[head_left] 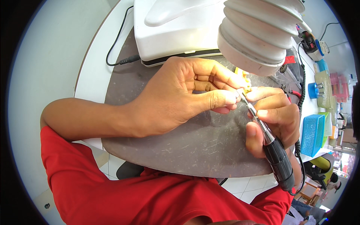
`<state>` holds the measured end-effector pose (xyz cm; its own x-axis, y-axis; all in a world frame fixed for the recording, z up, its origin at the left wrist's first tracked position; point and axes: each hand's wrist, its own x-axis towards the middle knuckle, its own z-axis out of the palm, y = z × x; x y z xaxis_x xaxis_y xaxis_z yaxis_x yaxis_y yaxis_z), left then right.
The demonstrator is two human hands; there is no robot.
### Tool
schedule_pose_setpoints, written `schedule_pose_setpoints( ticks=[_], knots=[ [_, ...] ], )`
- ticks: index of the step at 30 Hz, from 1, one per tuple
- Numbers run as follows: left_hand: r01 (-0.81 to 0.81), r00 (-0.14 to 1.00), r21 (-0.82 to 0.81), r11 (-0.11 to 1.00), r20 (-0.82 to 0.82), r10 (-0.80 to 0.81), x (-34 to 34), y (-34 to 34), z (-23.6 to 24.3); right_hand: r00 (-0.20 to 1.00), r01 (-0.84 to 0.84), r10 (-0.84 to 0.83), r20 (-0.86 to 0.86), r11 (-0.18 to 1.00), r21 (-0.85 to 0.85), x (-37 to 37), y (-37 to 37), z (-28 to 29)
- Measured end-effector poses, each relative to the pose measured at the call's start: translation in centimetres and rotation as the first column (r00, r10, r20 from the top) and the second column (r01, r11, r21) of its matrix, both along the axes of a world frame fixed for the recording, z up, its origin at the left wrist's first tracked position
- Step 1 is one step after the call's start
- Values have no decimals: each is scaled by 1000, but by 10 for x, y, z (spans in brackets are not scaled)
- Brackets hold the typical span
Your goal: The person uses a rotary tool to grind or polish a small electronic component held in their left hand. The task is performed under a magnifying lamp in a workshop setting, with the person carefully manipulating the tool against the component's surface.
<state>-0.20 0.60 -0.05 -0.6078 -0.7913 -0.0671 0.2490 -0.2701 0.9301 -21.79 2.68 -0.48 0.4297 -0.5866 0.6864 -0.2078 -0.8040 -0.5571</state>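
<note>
Left hand and rotary handpiece at a yellow piece, above a scratched grey tabletop (210, 153) with a rounded near edge. At the tabletop's far left corner, a black cable (129, 60) plugs in beside a white machine casing (176, 37), which stands along the far edge; its top is cut off. The left hand (187, 88) reaches in over the left edge, thumb and fingertips pinched together on the yellow piece (240, 72). This piece is small, bright yellow and knobbly, held above the far right part of the tabletop; its lower portion is hidden by fingertips, so its full shape cannot be told. Over it hangs a white ribbed hose (258, 37), its upper end out of view. The handpiece (275, 157), silver in front and black-bodied behind, slants toward the piece; whether its tip touches is hard to make out. The right hand (279, 116) grasps it with curled fingers, partly covered by the tool. Farther right, a red label (289, 60) bears marks too small to tell, and a blue basket (313, 135) stands beyond the tabletop's right edge.
</note>
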Motion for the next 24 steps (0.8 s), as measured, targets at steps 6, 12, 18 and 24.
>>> schedule_pose_setpoints(
  ticks=[6, 12, 18, 24],
  knots=[
    [-11, 999, 12, 1000, -42, 12, 0, 0, 1, 1000, -5, 5, -2, 1000, -4, 0, -1, -1],
    [-9, 1000, 14, 1000, -19, 10, -1, -1, 3, 1000, -5, 6, 20, 1000, -14, 0, -2, -3],
    [-5, 999, 13, 1000, -33, 5, -1, -1, 1, 1000, -2, 2, 3, 1000, -4, -1, 0, 0],
    [-27, 998, 8, 1000, -62, 27, 0, 1, 1, 1000, -20, 20, -2, 999, 31, -2, 2, 2]
  ],
)
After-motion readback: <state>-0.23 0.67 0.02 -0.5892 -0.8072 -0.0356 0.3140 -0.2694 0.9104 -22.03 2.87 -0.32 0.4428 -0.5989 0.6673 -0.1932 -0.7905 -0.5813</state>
